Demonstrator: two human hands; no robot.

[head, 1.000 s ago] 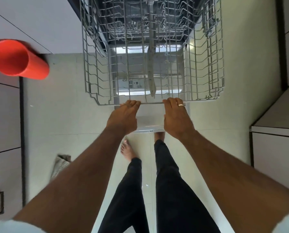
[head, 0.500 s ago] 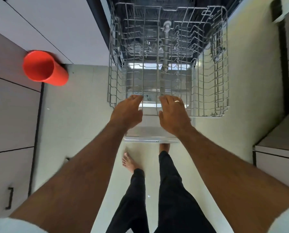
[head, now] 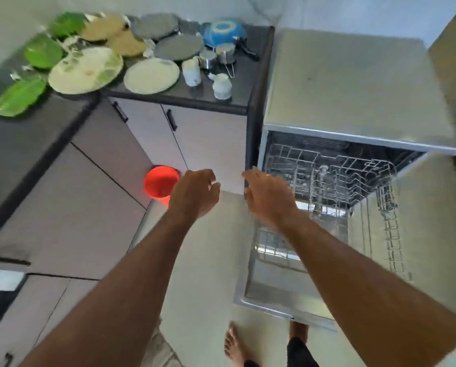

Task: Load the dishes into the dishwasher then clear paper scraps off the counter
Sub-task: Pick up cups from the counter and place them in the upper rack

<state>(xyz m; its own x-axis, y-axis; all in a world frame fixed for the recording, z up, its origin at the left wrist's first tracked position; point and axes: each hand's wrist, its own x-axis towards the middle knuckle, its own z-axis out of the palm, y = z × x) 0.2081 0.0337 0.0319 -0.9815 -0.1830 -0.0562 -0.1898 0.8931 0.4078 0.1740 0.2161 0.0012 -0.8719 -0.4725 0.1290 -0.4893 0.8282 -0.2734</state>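
The dishwasher [head: 354,83] stands open at the right, its wire rack [head: 351,181] pulled out over the lowered door [head: 272,292]. Both my hands hang in the air in front of me, holding nothing. My left hand [head: 195,192] is over the floor with loosely curled fingers. My right hand [head: 269,194] has spread fingers at the rack's left edge. On the dark counter [head: 240,83] lie several plates, among them a large pale one [head: 85,70], a white one [head: 151,76], green ones [head: 42,51], grey ones [head: 179,46], steel cups [head: 225,55], white cups [head: 221,86] and a blue pan [head: 225,30]. Small paper scraps [head: 16,75] lie between the plates.
A red bucket [head: 160,184] stands on the floor in the corner below the cabinets [head: 211,144]. The counter wraps round to the left over more cabinet doors [head: 70,215]. My bare feet [head: 235,343] are on the tiled floor beside the lowered door.
Both hands have let go of the rack's front edge and lifted away to the left. The view has swung up and left, bringing the counter with the dishes into sight.
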